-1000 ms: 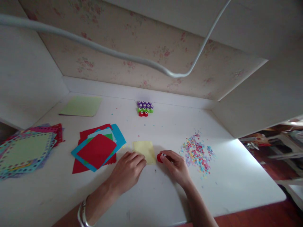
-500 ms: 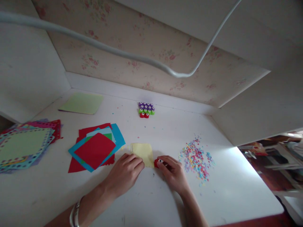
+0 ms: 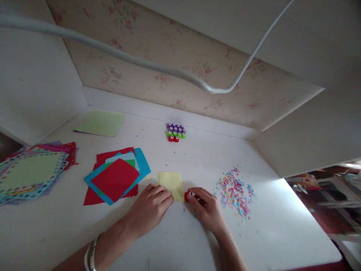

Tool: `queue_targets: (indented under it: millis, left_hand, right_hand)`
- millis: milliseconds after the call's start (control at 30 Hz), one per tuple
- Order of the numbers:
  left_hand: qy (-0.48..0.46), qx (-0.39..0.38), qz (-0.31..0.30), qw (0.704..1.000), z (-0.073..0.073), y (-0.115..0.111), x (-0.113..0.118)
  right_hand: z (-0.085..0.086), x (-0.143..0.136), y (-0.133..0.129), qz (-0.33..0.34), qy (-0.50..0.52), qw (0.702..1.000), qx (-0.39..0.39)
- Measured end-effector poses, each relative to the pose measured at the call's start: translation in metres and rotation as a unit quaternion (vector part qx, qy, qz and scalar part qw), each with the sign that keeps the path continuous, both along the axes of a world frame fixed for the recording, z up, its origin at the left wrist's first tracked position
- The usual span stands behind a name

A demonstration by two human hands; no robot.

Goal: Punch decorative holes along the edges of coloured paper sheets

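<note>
A pale yellow paper square (image 3: 171,184) lies flat on the white table. My left hand (image 3: 153,205) has its fingers curled together on the paper's lower left part, holding it. At the paper's lower right edge, my right hand (image 3: 207,207) grips a small red punch (image 3: 186,196) with a white and black top, thumb and fingers round it. The fingers hide part of the punch, and whether the paper's edge is inside it cannot be made out.
Coloured paper sheets (image 3: 115,180) lie left of my hands, with punched-edge sheets (image 3: 31,171) farther left. Green paper (image 3: 100,123) is at the back left. Several small punches (image 3: 176,131) stand near the wall. Confetti (image 3: 235,192) is spread at right. A white cable (image 3: 158,67) hangs in front.
The view has shifted slightly, so the scene sits a little to the right and lower. Both hands keep their hold on the paper and the red punch.
</note>
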State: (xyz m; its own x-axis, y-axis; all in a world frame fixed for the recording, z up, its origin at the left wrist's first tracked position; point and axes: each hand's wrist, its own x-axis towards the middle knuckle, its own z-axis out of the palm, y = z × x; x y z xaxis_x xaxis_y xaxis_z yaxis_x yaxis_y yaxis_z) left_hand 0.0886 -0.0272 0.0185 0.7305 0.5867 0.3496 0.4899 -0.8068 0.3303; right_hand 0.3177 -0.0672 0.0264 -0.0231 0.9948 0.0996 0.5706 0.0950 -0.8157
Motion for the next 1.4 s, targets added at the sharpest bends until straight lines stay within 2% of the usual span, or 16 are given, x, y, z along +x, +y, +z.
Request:
queue_targets:
  millis: [667,1267,1400]
  left_hand:
    - [-0.034,0.007,0.009,0.999,0.0049,-0.0007,-0.0009]
    - [-0.007,-0.003,-0.005,1.0,0.0006,-0.0011,-0.0015]
    - [-0.006,-0.004,-0.005,1.0,0.0018,-0.0015,-0.0021]
  right_hand:
    - [0.0032,-0.0002,0.0007,-0.003,0.001,1.0,-0.003]
    - [-0.0004,0.0023,0.0001,-0.009,0.018,1.0,-0.016]
    - [-0.0012,0.0018,-0.0006,0.01,0.002,1.0,-0.007]
